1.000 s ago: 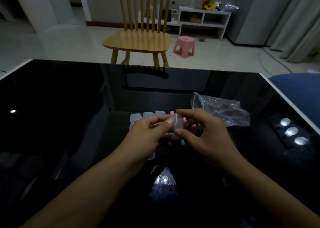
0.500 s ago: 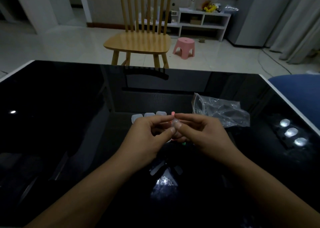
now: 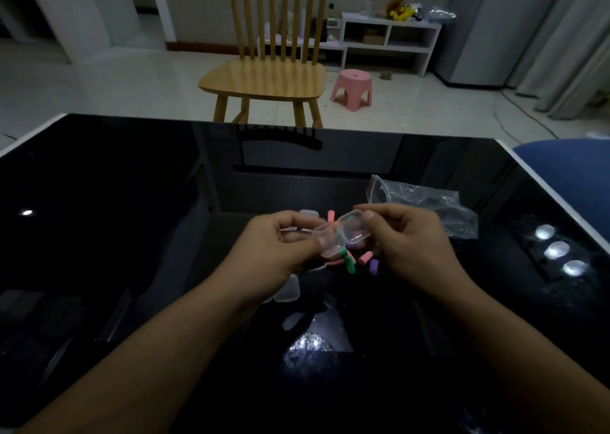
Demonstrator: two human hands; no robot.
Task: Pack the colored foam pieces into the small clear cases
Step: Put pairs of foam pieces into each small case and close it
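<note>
I see both hands, left [image 3: 280,248] and right [image 3: 409,239], pinching an open case [image 3: 343,235] above foam pieces [image 3: 355,260].

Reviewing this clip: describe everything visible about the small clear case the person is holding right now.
The clear case is a small, rounded-corner box of see-through plastic, hinged and open. The left hand pinches the base half; the right hand pinches the lid half, which tilts up toward the right. It is held above the black table, over loose foam pieces. Whether anything lies inside it cannot be told.
</note>
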